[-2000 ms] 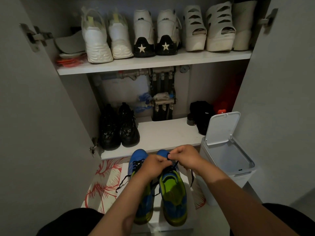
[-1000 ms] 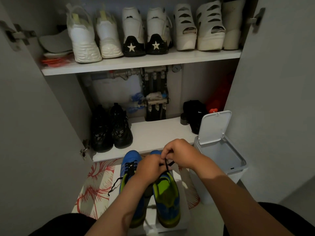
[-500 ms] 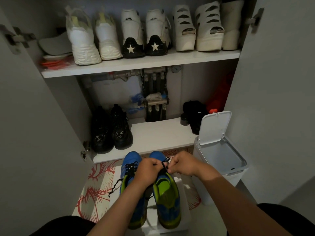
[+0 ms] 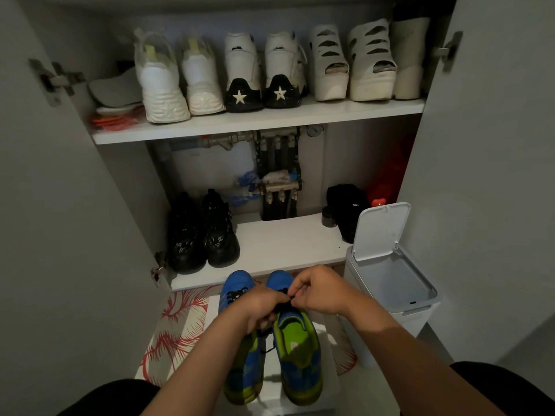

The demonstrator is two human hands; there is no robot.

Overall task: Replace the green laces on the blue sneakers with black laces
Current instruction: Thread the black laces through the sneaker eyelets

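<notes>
Head view: pinched the black lace (image 4: 283, 302) with left hand (image 4: 260, 309) and right hand (image 4: 322, 291), fingers curled tight, above the right blue sneaker (image 4: 298, 352), heel at the white box's (image 4: 330, 385) near edge. Likely tying the knot. Next, needed an even pull both ways.

Both forearms bare, entering from the bottom edge and converging toward the middle. Left hand (image 4: 260, 307): back of hand up, fingers curled under and toward the right hand, closed on the black lace (image 4: 284, 304). Right hand (image 4: 322, 291): slightly higher and farther forward, wrist bent inward, thumb and forefinger pinching the same lace at its tips. Fingertips of the two hands almost touch. Right forearm slants in from the lower right; left forearm rises from lower centre.
</notes>
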